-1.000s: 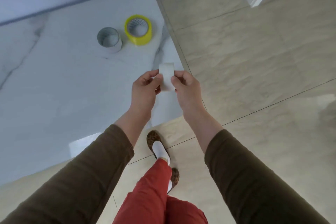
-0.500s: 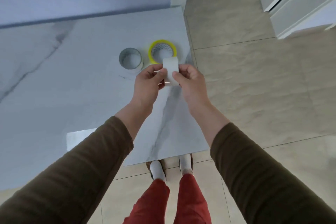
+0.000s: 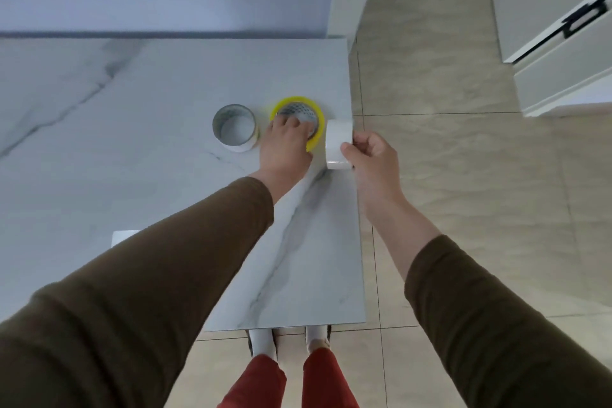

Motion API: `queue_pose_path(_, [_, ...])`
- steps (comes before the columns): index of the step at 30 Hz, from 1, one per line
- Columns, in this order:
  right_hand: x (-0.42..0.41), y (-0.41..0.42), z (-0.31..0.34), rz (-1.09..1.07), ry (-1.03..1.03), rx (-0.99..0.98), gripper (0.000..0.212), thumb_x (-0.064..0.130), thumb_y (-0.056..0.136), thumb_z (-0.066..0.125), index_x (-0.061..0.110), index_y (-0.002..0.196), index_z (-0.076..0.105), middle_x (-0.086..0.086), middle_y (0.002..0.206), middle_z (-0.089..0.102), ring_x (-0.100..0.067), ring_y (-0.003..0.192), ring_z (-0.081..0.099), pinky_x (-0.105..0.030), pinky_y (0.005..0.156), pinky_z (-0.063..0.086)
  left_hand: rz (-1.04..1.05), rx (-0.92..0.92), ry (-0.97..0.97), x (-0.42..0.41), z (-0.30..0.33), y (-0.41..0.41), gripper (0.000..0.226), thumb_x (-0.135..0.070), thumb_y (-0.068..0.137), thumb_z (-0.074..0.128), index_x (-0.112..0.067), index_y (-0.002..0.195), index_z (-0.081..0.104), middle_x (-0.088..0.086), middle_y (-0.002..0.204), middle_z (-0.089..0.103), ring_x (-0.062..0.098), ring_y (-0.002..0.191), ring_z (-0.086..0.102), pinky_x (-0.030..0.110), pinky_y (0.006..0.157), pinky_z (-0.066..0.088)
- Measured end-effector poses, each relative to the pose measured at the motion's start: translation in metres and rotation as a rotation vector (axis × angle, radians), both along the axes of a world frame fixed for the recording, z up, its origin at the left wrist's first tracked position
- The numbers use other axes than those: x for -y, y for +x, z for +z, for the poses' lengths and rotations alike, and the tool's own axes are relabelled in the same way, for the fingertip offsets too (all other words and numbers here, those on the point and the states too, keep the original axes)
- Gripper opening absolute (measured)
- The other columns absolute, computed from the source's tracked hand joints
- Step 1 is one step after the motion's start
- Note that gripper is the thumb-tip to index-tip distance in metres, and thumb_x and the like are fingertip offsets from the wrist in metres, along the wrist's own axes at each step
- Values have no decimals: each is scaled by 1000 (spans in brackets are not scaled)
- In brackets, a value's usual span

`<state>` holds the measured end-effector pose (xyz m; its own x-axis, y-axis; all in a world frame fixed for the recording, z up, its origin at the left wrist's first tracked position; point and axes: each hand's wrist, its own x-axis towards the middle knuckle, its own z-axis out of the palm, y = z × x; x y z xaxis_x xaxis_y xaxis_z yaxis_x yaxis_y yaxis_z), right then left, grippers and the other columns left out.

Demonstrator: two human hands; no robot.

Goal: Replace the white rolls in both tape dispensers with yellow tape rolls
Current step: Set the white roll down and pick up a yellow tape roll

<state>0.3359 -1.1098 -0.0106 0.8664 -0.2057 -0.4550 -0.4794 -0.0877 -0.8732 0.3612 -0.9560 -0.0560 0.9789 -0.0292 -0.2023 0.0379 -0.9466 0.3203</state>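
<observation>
Looks like a home interior. Marble-look surface [image 3: 132, 175], beige floor tiles [image 3: 463, 192], white cabinet with black handle [image 3: 583, 15].

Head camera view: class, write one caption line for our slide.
Left hand reaches onto the yellow tape roll on the marble table; right hand holds a white roll.

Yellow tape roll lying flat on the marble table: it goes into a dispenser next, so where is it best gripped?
The yellow tape roll lies flat, hollow core upward. Come from above, fingers inside the core and thumb on the outer wall, as the left hand reaches.
</observation>
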Motion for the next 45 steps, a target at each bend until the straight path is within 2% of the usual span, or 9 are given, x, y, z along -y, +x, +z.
queue_pose_path(5, [7,11,-10,41,-23,12,11,6,90,68,14,98,68,7,81,67,-3,69,58,-12,66,45,-20,7,9,-8,-9,4,42,-7,87,57,-22,125,69,9,114,72,36,118,55,37,104,36])
queue_pose_path(10, [2,24,-15,98,-116,43,13,8,89,67,17,98,68,11,82,68,5,70,61,-12,69,45,156,80,-283,-20,16,0,37,-18,92,64,-19,129,66,5,127,70,31,122,58,39,95,49])
queue_pose_path(15, [-23,40,-19,288,-361,80,11,16,89,64,19,98,68,8,87,69,-20,87,67,-35,80,52,404,208,-571,-40,54,-14,25,-16,92,64,-11,116,68,-6,91,64,18,86,55,9,73,39])
queue_pose_path(21, [-58,54,-31,689,-803,290,16,21,93,58,22,104,69,-2,106,73,-28,107,62,-39,85,50,540,225,-754,-67,69,-42,33,-16,90,66,-16,123,70,-5,106,72,9,94,64,23,88,49])
queue_pose_path(29, [-68,54,-51,935,-1046,303,20,25,97,57,19,110,71,-7,117,71,-32,119,56,-40,88,41,510,212,-609,-78,70,-62,34,-20,90,68,-17,124,71,-1,120,73,19,110,64,33,98,50])
queue_pose_path(32, [-71,48,-31,741,-852,349,27,27,101,50,14,108,73,-8,111,74,-28,106,58,-38,83,41,486,223,-508,-78,74,-68,36,-19,93,69,-16,129,68,3,127,71,25,116,62,34,98,47])
queue_pose_path(37, [-108,33,24,443,69,-34,52,55,99,53,25,141,55,2,131,67,-12,105,67,-32,91,56,331,239,-240,-85,83,-81,32,-22,93,67,-20,125,70,4,112,73,30,106,63,33,82,46])
queue_pose_path(41, [-131,19,41,486,205,-188,46,33,91,73,25,134,58,-3,115,71,-18,95,73,-35,76,64,240,262,-139,-89,97,-98,25,-22,90,68,-21,114,73,2,86,69,30,89,62,41,68,50])
queue_pose_path(45, [-147,-1,45,479,271,-215,40,21,91,71,29,129,63,-5,114,73,-23,95,75,-40,79,65,307,316,-174,-109,99,-134,43,-28,86,74,-23,128,66,2,124,66,29,118,54,41,93,52])
